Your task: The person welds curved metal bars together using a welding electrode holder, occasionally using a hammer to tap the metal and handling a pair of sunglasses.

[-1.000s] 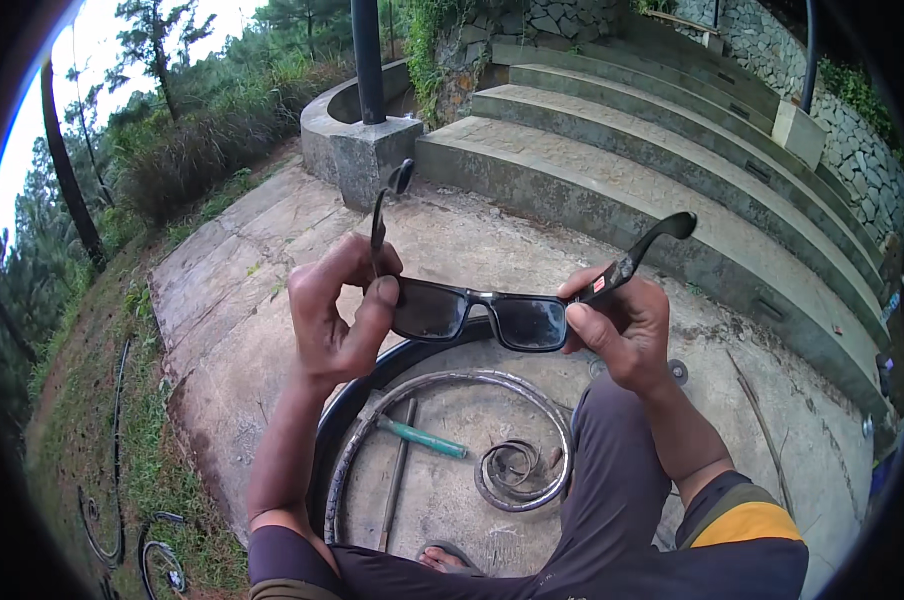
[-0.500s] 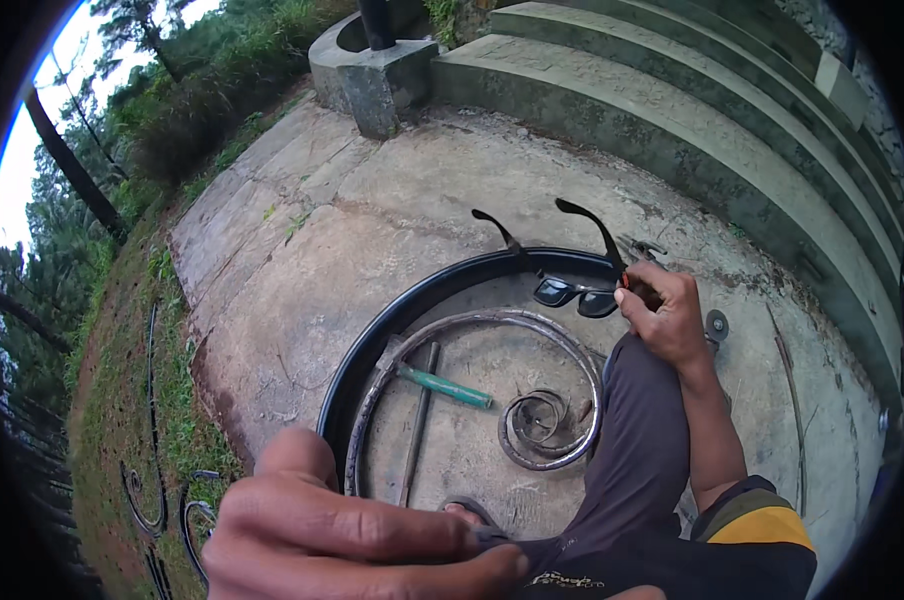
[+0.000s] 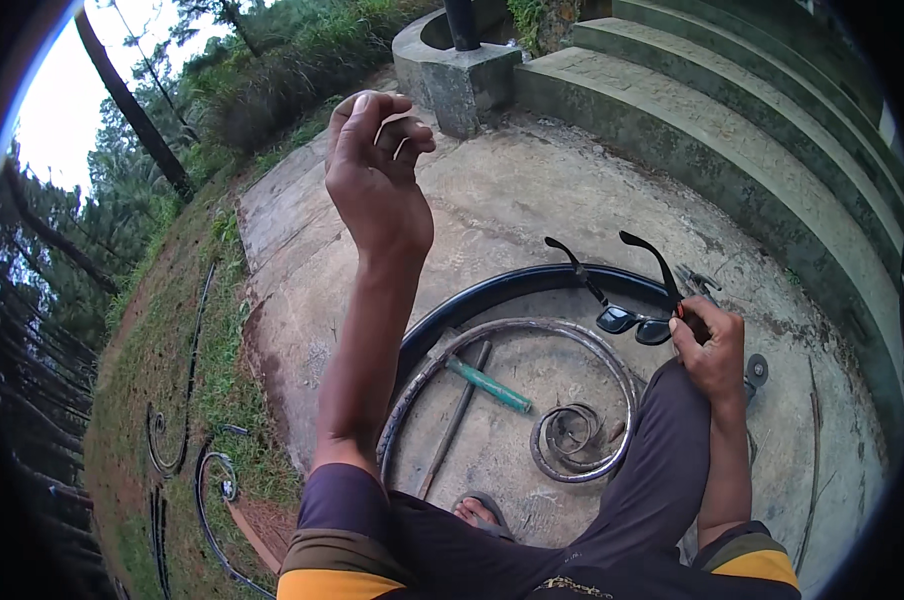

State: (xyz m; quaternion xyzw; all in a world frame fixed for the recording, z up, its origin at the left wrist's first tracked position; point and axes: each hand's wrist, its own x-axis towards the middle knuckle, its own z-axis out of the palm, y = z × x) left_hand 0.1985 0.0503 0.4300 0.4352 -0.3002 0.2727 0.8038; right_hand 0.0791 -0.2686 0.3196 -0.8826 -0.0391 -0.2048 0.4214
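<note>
My right hand [image 3: 710, 345] rests by my right knee and pinches a pair of black sunglasses [image 3: 636, 324] near one hinge. Both temples are unfolded and point up and away from me. My left hand [image 3: 377, 185] is raised over the far left of the paving, its fingers loosely bent and apart, with nothing in it. Below, a spiral of bent metal bar [image 3: 532, 328] lies on the concrete, inside a curved black bar [image 3: 472, 298]. A hammer with a green handle [image 3: 490, 385] lies across the spiral's left side, over a thin straight rod [image 3: 456, 420].
An angle grinder's disc [image 3: 757, 369] shows beyond my right hand, with a metal tool [image 3: 696, 281] farther off. Concrete steps [image 3: 712, 150] curve along the far right. Black scrollwork [image 3: 209, 500] lies on the grass at left. My sandalled foot [image 3: 480, 512] stands beside the spiral.
My left hand has swung from close in front of me up and away to the far left. My right hand keeps its hold on the sunglasses. The whole view has shifted slightly.
</note>
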